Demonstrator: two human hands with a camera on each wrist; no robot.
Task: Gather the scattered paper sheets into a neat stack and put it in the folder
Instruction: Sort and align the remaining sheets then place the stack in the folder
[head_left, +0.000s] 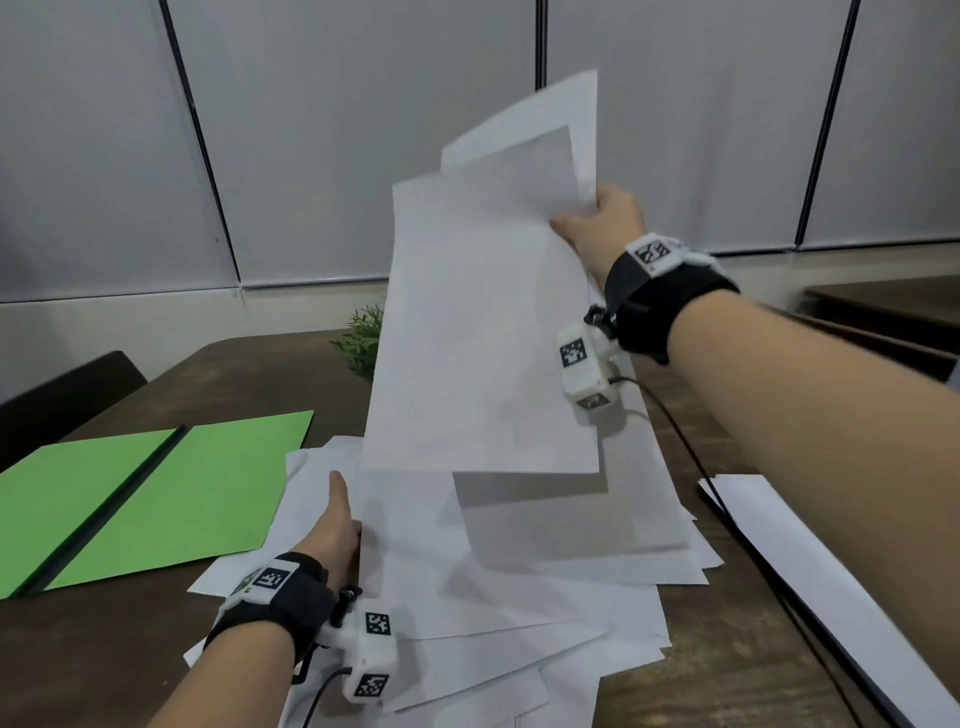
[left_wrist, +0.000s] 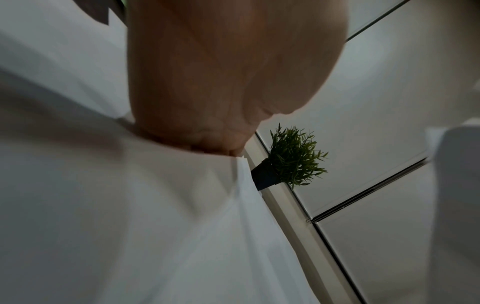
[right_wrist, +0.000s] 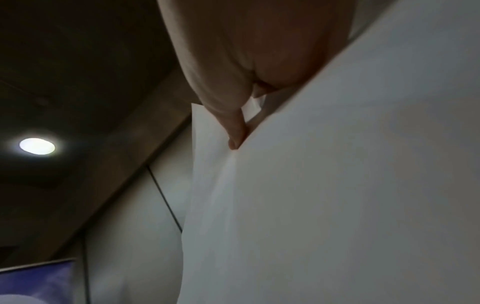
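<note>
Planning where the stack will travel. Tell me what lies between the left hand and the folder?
Only loose sheets under the left hand, their edge overlapping the open folder; head view.

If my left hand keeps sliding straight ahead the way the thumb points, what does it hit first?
Probably just more loose paper sheets beneath the left hand; past them, the potted plant at the table's far edge. Depth is unclear.

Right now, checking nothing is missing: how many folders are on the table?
1. The green folder lies open on the table, left of the loose sheets and beyond the left hand. Another under the paper cannot be ruled out.
</note>
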